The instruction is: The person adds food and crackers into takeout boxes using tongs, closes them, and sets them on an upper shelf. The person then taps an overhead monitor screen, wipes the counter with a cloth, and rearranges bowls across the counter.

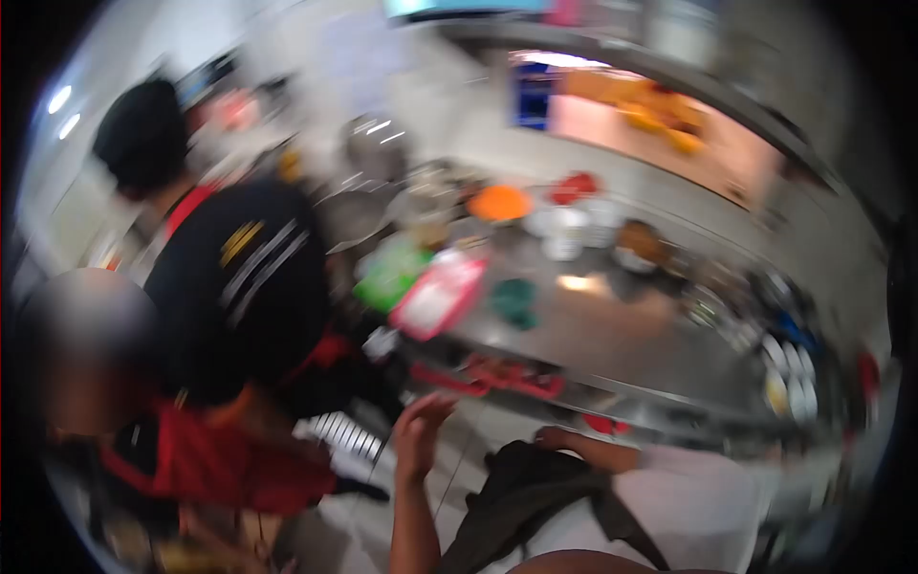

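Observation:
My left hand (pixel 423 435) is raised over the tiled floor, its fingers stretched out and holding nothing. My right hand (pixel 553 438) is beside the top of a dark cloth (pixel 531 493) that hangs in front of my white shirt (pixel 684 493). Its fingers are blurred, and I cannot tell whether they grip the cloth. Beyond my hands is a steel counter (pixel 612 330). A pink tray (pixel 440 295) with pale contents lies near its edge, beside a green bag (pixel 394 275) and a dark green cloth (pixel 513 303).
A person in a black shirt (pixel 253 277) stands left, facing away. Another person in a red apron (pixel 220 464) is closer. An orange bowl (pixel 500 203), white containers (pixel 566 232) and pans (pixel 354 215) line the wall. Stacked cups (pixel 792 373) stand at the counter's right end.

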Available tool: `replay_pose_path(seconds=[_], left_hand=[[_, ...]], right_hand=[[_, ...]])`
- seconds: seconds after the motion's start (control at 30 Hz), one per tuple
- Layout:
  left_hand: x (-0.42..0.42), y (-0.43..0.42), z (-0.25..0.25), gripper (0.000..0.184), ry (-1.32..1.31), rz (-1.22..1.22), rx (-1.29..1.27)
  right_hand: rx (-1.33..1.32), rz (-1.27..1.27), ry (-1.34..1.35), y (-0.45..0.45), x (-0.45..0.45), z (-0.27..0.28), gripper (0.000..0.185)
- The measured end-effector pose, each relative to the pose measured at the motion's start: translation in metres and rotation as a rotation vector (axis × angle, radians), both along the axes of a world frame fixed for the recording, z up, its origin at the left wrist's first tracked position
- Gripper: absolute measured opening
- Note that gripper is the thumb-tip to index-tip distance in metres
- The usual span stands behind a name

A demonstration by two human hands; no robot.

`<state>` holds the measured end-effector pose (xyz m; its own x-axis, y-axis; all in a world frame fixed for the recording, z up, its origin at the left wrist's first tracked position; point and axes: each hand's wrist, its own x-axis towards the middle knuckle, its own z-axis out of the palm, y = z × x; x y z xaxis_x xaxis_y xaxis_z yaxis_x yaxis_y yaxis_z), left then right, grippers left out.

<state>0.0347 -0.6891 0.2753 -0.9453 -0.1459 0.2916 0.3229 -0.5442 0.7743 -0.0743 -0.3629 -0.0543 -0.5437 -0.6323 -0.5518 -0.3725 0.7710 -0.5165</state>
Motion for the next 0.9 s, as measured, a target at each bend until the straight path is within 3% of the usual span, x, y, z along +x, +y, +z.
replay_pose_path(seconds=[0.07,0.13,0.2,0.27,0.3,0.4,0.47,0.5,0.53,0.57,0.63,0.7,0.73,0.77,0.8,0.83,0.87,0.9], left_hand=[[-0.024,-0.011,0.085,0.061,0.366,-0.042,-0.225],[-0.042,-0.022,0.172,0.063,0.640,-0.010,-0.240],[-0.055,-0.040,0.248,0.061,0.737,-0.034,-0.260],[-0.080,-0.045,0.303,0.061,0.854,-0.057,-0.117],[-0.103,-0.047,0.320,0.060,0.926,0.050,-0.017],[-0.145,-0.036,0.330,0.048,1.107,0.271,-0.133],[-0.174,-0.045,0.346,0.046,1.147,0.222,-0.231],[-0.177,-0.068,0.343,0.049,1.077,0.118,-0.365],[-0.190,-0.083,0.342,0.047,1.044,0.086,-0.432],[-0.203,-0.099,0.340,0.049,1.011,0.056,-0.499],[-0.231,-0.122,0.329,0.058,0.984,0.149,-0.615],[-0.253,-0.155,0.328,0.063,0.921,0.218,-0.854],[-0.256,-0.176,0.314,0.055,0.768,0.229,-1.000],[-0.261,-0.199,0.282,0.044,0.511,0.233,-0.959],[-0.265,-0.228,0.235,0.033,0.263,0.231,-0.906],[-0.267,-0.263,0.175,0.022,0.093,0.380,-0.824],[-0.261,-0.288,0.114,0.023,-0.181,0.439,-0.394],[-0.241,-0.319,0.047,0.023,-0.339,0.626,-0.349]], right_hand=[[-0.096,-0.085,0.000,-0.011,-0.005,0.014,0.032],[-0.119,-0.089,-0.042,-0.037,-0.019,0.032,0.031],[-0.092,0.021,0.125,-0.092,-0.031,0.147,0.029],[-0.099,0.041,0.132,-0.123,-0.064,0.174,0.028],[-0.122,0.022,0.056,-0.152,-0.096,0.148,0.028],[-0.232,-0.022,-0.105,-0.205,-0.149,0.129,0.029],[-0.385,0.019,-0.210,-0.240,-0.170,0.132,0.030],[-0.504,0.061,-0.269,-0.256,-0.182,0.119,0.032],[-0.430,0.163,-0.071,-0.276,-0.184,0.099,0.035],[-0.463,0.163,-0.128,-0.293,-0.193,0.108,0.034],[-0.486,0.167,-0.272,-0.328,-0.185,0.174,0.037],[-0.612,0.206,-0.557,-0.355,-0.178,0.169,0.032],[-0.671,0.221,-0.693,-0.372,-0.179,0.166,0.030],[-0.731,0.232,-0.828,-0.395,-0.180,0.178,0.028],[-0.510,0.256,-0.833,-0.417,-0.179,0.193,0.031],[-0.490,0.217,-0.988,-0.437,-0.180,0.202,0.029],[-0.467,0.229,-0.981,-0.457,-0.182,0.222,0.026],[-0.444,0.241,-0.972,-0.477,-0.182,0.237,0.023]])
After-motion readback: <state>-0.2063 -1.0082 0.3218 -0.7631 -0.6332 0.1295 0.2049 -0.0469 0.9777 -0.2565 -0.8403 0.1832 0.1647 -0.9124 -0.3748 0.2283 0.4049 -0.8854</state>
